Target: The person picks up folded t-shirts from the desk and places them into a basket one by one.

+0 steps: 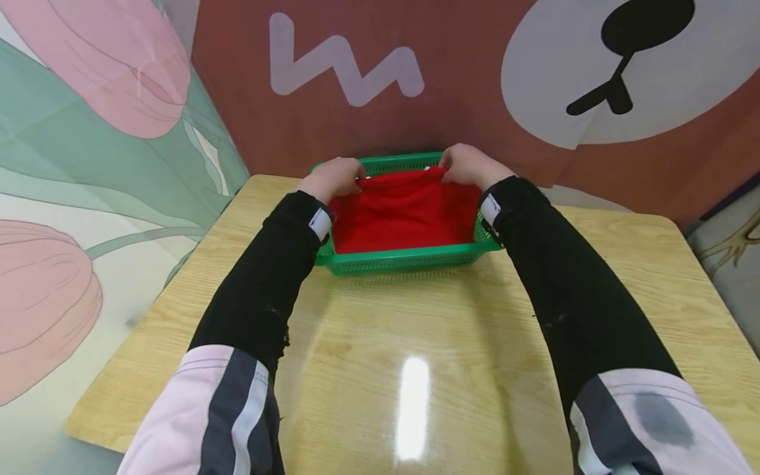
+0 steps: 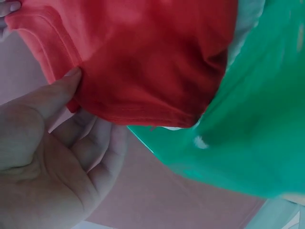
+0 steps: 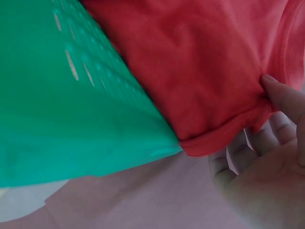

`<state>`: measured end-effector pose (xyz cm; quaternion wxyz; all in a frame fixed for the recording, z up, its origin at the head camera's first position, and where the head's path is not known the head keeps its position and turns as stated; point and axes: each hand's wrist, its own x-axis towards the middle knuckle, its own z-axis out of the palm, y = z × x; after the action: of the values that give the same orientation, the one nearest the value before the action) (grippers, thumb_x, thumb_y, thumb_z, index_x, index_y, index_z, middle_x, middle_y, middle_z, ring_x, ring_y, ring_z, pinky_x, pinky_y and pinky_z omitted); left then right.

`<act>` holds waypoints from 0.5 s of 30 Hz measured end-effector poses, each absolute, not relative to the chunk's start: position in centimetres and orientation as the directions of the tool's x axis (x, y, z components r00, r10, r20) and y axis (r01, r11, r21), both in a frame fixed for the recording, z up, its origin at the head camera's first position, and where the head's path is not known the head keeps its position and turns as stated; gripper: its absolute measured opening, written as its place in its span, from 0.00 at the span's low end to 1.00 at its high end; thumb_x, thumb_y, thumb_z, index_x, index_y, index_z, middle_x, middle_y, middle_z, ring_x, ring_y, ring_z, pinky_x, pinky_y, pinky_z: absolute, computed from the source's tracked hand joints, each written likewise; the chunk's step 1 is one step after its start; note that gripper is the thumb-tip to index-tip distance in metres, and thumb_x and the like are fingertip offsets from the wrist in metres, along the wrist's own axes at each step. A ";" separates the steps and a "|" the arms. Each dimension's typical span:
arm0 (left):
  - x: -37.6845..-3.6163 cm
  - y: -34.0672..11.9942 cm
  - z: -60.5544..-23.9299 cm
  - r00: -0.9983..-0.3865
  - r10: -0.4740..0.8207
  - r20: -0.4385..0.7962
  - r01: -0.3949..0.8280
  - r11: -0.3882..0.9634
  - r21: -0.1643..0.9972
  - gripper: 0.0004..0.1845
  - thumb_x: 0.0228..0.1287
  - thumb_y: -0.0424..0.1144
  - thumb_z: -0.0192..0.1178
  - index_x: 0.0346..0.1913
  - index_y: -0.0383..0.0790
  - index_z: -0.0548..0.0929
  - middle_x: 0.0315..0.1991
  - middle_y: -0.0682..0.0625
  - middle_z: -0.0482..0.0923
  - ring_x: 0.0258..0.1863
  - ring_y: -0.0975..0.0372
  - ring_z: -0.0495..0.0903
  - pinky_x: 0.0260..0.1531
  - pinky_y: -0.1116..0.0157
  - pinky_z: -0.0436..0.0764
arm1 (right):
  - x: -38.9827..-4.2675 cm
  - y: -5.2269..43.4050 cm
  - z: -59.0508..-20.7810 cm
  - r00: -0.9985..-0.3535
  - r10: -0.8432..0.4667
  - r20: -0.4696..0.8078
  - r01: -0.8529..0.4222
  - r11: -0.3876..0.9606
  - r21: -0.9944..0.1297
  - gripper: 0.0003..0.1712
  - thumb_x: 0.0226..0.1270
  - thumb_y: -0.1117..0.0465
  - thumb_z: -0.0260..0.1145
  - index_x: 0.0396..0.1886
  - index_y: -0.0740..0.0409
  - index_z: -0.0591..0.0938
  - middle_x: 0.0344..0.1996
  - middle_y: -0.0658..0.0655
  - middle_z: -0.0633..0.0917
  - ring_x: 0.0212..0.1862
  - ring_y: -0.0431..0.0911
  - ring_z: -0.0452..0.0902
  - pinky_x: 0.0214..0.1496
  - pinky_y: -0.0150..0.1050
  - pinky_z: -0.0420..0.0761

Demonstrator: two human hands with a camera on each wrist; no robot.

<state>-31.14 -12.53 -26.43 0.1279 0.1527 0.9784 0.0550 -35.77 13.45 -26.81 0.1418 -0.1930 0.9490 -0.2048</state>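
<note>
A red T-shirt (image 1: 410, 211) lies spread across the green plastic basket (image 1: 410, 256), its stitched neckband and short-sleeve hems showing in the wrist views. At its far left, my left hand (image 1: 335, 179) pinches the shirt between thumb and fingers; the left wrist view has this hand (image 2: 62, 148) at the shoulder, beside the neckband. On the far right, my right hand (image 1: 472, 165) pinches the opposite shoulder, and the right wrist view shows the thumb of that hand (image 3: 271, 167) on top of the fabric. Something white peeks out from under the red fabric.
The basket stands at the back of a light wooden table (image 1: 380, 343), close to a brown wall covering (image 1: 356, 125) with a cartoon face. A flower-patterned covering (image 1: 119, 165) hangs along the left side.
</note>
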 end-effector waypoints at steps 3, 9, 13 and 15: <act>-31.1 -12.3 -26.6 -0.915 0.315 -0.253 0.288 0.947 0.140 0.16 0.71 0.35 0.54 0.59 0.37 0.79 0.58 0.42 0.76 0.52 0.52 0.73 0.56 0.56 0.72 | -35.6 13.3 -26.9 -0.882 -0.423 -0.210 -0.305 0.850 -0.430 0.19 0.69 0.65 0.61 0.57 0.68 0.76 0.52 0.66 0.76 0.50 0.58 0.71 0.55 0.51 0.73; -31.6 -12.1 -26.9 -0.904 0.320 -0.284 0.289 0.946 0.145 0.15 0.71 0.32 0.51 0.57 0.36 0.78 0.54 0.42 0.76 0.49 0.53 0.72 0.53 0.57 0.70 | -35.1 13.4 -26.8 -0.876 -0.414 -0.248 -0.290 0.863 -0.414 0.22 0.70 0.65 0.60 0.62 0.65 0.74 0.55 0.65 0.75 0.52 0.58 0.70 0.58 0.52 0.73; -31.8 -12.1 -26.9 -0.900 0.319 -0.297 0.288 0.947 0.144 0.18 0.70 0.31 0.51 0.61 0.36 0.75 0.55 0.42 0.75 0.50 0.53 0.71 0.53 0.57 0.69 | -34.8 13.4 -26.7 -0.866 -0.425 -0.266 -0.291 0.858 -0.423 0.26 0.70 0.64 0.61 0.66 0.64 0.72 0.58 0.65 0.74 0.54 0.58 0.68 0.59 0.52 0.72; -31.7 -12.1 -27.0 -0.904 0.307 -0.299 0.274 0.950 0.147 0.21 0.70 0.32 0.51 0.65 0.37 0.72 0.60 0.42 0.73 0.55 0.53 0.70 0.57 0.57 0.69 | -34.8 13.3 -26.6 -0.863 -0.428 -0.268 -0.291 0.855 -0.430 0.27 0.69 0.65 0.62 0.67 0.63 0.71 0.59 0.65 0.73 0.55 0.58 0.68 0.59 0.52 0.73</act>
<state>-31.74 -12.08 -27.02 0.1611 0.1490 0.9743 0.0508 -34.76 13.28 -26.64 0.1799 -0.1901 0.9460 -0.1910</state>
